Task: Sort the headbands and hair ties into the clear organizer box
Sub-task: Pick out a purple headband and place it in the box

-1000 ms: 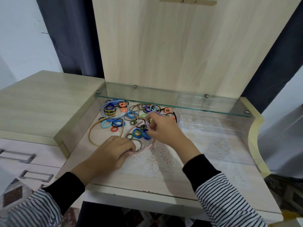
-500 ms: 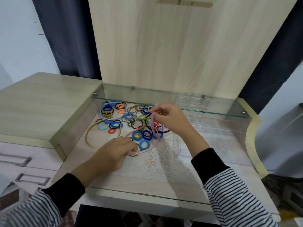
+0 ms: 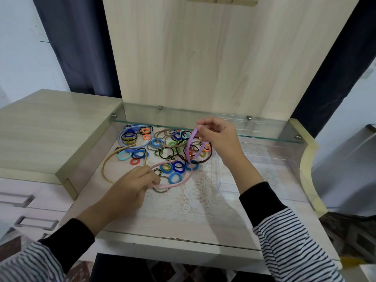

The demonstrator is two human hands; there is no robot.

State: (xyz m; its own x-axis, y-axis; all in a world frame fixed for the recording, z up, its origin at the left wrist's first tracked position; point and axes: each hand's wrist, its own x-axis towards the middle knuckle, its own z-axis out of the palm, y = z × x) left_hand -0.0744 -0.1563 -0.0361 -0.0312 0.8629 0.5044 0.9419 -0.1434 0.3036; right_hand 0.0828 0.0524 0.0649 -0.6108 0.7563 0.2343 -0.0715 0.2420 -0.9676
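The right hand [image 3: 221,137] has carried the lilac plastic headband [image 3: 191,139] higher and a little to the right since half a second ago, so the band's legs now hang just above the heap of coloured elastic hair ties [image 3: 172,143]. The left hand [image 3: 130,186] has stayed where it was. Behind the heap stands the raised pale wooden lid panel [image 3: 203,58]. Beneath the heap is the pale wooden dressing-table top [image 3: 173,233], covered by a white lace mat [image 3: 203,194]. A clear glass shelf [image 3: 264,137] runs over the heap's far edge. The clear plastic organizer box [image 3: 218,176] sits just right of the heap. A dark brown headband [image 3: 203,162] lies in the heap's right part, a mustard headband [image 3: 103,166] on its left edge, and a pale blue headband [image 3: 122,134] at its far left corner. A pink plastic headband [image 3: 179,182] curves along the heap's near edge, ringing several blue ties. The right thumb and forefinger pinch the top of the lilac band above the heap's far right. The left hand's curled fingertips grip the near curve of the pink band.
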